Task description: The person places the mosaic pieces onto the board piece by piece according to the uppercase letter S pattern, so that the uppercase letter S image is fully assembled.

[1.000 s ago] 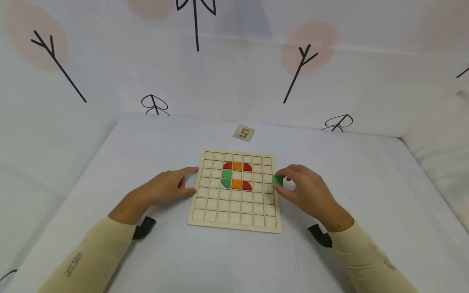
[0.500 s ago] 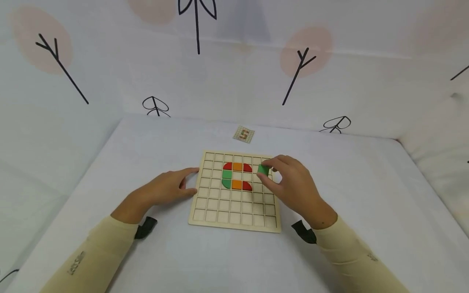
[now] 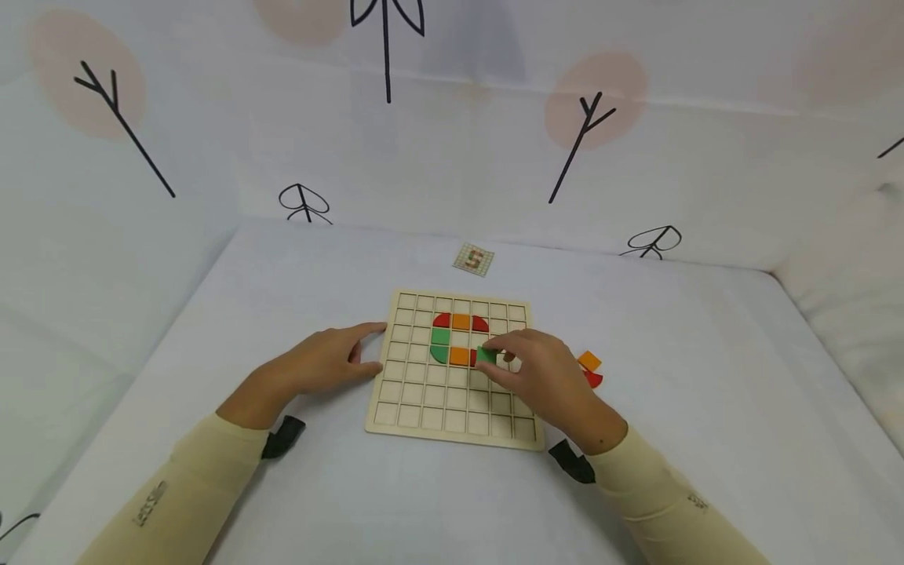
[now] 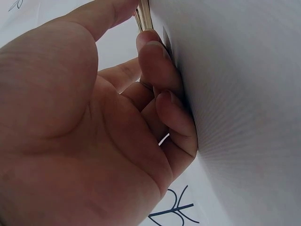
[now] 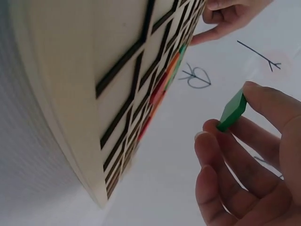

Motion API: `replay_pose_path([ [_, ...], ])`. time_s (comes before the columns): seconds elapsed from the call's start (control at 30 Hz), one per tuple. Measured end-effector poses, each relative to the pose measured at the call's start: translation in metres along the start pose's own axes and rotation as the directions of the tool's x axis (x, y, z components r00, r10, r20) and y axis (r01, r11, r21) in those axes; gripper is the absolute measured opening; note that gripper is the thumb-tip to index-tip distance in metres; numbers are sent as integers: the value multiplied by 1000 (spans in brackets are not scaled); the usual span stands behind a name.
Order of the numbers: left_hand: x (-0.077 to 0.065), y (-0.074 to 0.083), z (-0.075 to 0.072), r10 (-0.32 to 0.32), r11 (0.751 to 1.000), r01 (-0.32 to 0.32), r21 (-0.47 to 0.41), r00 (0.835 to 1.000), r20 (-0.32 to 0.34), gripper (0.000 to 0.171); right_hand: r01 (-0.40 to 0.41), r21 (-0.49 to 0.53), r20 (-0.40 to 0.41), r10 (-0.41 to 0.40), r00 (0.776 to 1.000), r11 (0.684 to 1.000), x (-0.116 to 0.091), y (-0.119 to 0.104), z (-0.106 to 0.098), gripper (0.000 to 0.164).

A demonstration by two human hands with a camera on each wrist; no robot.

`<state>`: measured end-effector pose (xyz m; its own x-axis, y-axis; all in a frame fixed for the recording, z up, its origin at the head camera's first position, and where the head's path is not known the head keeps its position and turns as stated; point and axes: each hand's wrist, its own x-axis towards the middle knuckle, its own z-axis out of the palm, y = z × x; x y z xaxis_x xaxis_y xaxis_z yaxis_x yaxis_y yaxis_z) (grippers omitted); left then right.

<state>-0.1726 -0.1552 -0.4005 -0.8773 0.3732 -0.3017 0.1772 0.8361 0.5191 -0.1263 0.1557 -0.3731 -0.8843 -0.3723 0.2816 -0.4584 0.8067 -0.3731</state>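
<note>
A wooden grid board (image 3: 452, 439) lies on the white table. Set in its cells are red quarter-round tiles (image 3: 441, 320), orange squares (image 3: 460, 356), a green square (image 3: 440, 337) and a green quarter-round (image 3: 439, 355). My right hand (image 3: 547, 380) pinches another green square tile (image 5: 233, 110) between thumb and fingertips, held above the board's surface. In the head view this tile overlaps the lower right red piece. At the board's left edge, my left hand (image 3: 321, 362) touches the rim with thumb and index finger spread apart; its other fingers rest near the table (image 4: 235, 117).
Behind the board lies a small pattern card (image 3: 473, 259) with an S-like figure. Right of the board, partly hidden by my right hand, are a loose orange tile (image 3: 589, 361) and a red tile (image 3: 595, 380). A white cloth with line drawings (image 3: 452, 157) hangs behind.
My right hand has carried the green square tile leftward from the board's right edge to over its middle. Loose orange and red tiles have come into sight behind it. The left hand stays put.
</note>
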Motion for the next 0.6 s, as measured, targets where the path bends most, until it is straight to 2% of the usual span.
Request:
replay_pose_path([
  [0.1,1,-1,0,-8,1000,8,0,1000,3,70,-29,-22,74,30,997,999,1,0,2,22],
  [0.27,1,-1,0,-14,1000,14,3,1000,3,69,-67,-62,197,78,977,996,2,4,9,20],
  [0.4,0,-1,-1,-8,1000,8,26,1000,-2,69,-61,-63,232,74,970,996,2,7,14,19],
  [0.6,1,-1,-1,-4,1000,4,31,1000,-6,68,-31,-63,238,45,970,998,1,10,16,18],
])
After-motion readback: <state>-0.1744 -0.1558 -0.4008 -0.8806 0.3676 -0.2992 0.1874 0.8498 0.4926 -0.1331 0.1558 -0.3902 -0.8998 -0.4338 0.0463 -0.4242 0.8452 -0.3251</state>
